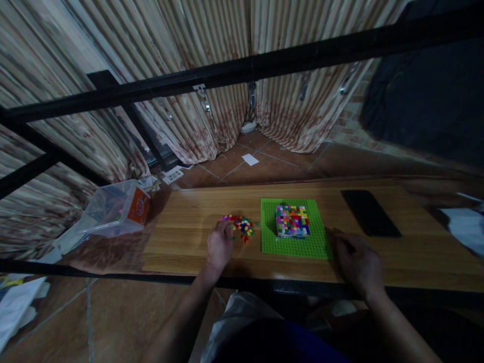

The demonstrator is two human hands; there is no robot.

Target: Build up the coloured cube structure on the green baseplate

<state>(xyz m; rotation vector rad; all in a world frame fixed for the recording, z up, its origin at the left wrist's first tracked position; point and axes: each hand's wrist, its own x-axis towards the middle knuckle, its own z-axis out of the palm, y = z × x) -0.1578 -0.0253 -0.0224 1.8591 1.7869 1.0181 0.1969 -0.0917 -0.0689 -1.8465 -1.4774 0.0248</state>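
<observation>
A bright green studded baseplate lies on the wooden tabletop, and on it stands a rectangular block built of many-coloured small bricks. To its left is a loose pile of small bricks in red, yellow, green, white and other colours. My left hand is at the pile's left side with fingers bent and closed; whatever may be between the fingertips is hidden. My right hand rests by the baseplate's right edge, fingers curled in, index finger close to the edge. Its grip cannot be made out.
A black phone-like slab lies on the table at right. Left of the tabletop sits a clear plastic tub with an orange label. A dark metal bar crosses beyond, before striped curtains. White paper is on the floor.
</observation>
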